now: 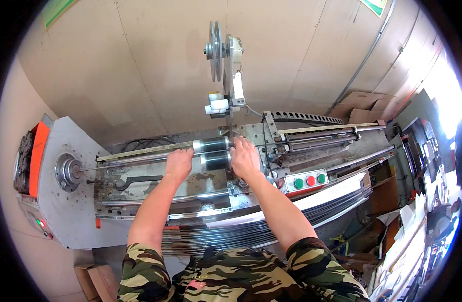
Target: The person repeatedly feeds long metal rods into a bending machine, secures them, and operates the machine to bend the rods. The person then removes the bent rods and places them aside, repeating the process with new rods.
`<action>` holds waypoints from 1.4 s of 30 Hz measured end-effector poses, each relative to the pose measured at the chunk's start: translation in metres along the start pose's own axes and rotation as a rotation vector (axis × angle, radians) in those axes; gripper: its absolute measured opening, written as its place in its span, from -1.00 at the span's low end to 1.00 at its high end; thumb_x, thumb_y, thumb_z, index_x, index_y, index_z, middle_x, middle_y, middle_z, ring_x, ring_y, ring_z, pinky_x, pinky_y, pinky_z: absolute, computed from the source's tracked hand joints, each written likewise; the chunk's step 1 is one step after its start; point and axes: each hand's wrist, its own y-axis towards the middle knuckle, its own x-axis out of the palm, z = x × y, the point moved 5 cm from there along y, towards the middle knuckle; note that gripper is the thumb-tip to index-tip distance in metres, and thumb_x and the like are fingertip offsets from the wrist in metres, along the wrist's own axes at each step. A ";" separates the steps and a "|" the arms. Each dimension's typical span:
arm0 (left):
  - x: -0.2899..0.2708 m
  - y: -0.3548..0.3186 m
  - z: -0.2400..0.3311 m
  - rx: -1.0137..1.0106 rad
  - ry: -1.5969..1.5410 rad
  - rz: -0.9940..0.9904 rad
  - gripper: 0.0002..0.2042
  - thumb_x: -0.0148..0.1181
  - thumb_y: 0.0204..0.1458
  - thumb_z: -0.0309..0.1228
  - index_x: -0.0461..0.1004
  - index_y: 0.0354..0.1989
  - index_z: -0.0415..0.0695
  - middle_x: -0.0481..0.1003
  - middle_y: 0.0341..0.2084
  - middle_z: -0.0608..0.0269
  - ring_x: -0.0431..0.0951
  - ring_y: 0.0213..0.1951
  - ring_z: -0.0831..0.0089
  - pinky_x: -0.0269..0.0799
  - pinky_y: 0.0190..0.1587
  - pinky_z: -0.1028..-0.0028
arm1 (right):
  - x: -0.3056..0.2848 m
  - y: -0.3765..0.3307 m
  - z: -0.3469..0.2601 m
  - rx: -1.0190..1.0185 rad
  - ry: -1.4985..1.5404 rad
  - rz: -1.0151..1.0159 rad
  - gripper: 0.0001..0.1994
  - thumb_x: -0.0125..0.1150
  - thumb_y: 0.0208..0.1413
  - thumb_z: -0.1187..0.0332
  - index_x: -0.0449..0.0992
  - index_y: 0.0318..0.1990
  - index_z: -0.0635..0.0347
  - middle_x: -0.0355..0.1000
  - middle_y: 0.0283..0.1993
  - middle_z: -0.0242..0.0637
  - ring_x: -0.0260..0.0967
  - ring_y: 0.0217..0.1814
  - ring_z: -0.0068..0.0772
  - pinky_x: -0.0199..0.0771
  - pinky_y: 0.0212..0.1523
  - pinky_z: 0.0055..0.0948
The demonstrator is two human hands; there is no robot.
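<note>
My left hand [179,163] is closed round a thin metal rod [121,164], which runs left to the round chuck [69,172] of the machine. Just right of that hand are two dark rollers with shiny ends, the upper roller [211,145] and the lower roller [216,161]. At their right end my right hand [245,157] has its fingers curled over beside the carriage plate. Whatever its fingers grip is hidden under them. Above the rollers rises an upright arm carrying a flat reel [216,51] and white plastic spools [219,104].
Right of my right hand sits a control box [305,182] with green and red buttons. A black hooked wrench [138,181] lies on the machine bed. A bundle of long thin rods [211,240] lies along the near side. Cardboard [364,106] leans by the back wall.
</note>
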 end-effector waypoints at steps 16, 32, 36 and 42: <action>0.001 0.004 0.004 0.011 -0.018 -0.049 -0.91 0.05 0.01 -0.49 0.44 -0.31 -0.10 0.55 -0.43 0.12 0.60 -0.28 0.13 0.51 -0.26 0.16 | 0.001 0.001 0.006 -0.010 -0.061 0.011 -0.62 0.05 0.25 0.31 0.37 0.17 0.25 0.36 0.25 0.03 0.28 0.28 0.06 0.27 0.29 -0.08; -0.002 0.005 0.004 0.030 -0.048 -0.152 -0.88 0.02 0.08 -0.46 0.47 -0.25 -0.12 0.61 -0.33 0.08 0.64 -0.22 0.12 0.58 -0.23 0.16 | -0.002 0.000 0.002 -0.014 -0.126 0.023 -0.65 0.06 0.23 0.34 0.40 0.14 0.22 0.42 0.19 -0.06 0.33 0.23 0.02 0.31 0.26 -0.10; 0.003 0.006 0.002 0.042 -0.065 -0.147 -0.88 0.01 0.09 -0.46 0.48 -0.25 -0.12 0.61 -0.33 0.07 0.64 -0.21 0.12 0.58 -0.22 0.16 | -0.003 -0.001 0.001 -0.012 -0.131 0.030 -0.65 0.06 0.22 0.33 0.40 0.13 0.22 0.45 0.14 -0.06 0.36 0.19 0.02 0.32 0.23 -0.08; 0.007 0.006 0.003 0.054 -0.032 -0.127 -0.88 0.00 0.10 -0.46 0.47 -0.26 -0.12 0.60 -0.35 0.07 0.64 -0.23 0.12 0.57 -0.25 0.16 | 0.001 0.000 0.004 -0.009 -0.150 0.020 -0.65 0.06 0.23 0.31 0.39 0.13 0.22 0.45 0.14 -0.06 0.36 0.18 0.01 0.33 0.21 -0.09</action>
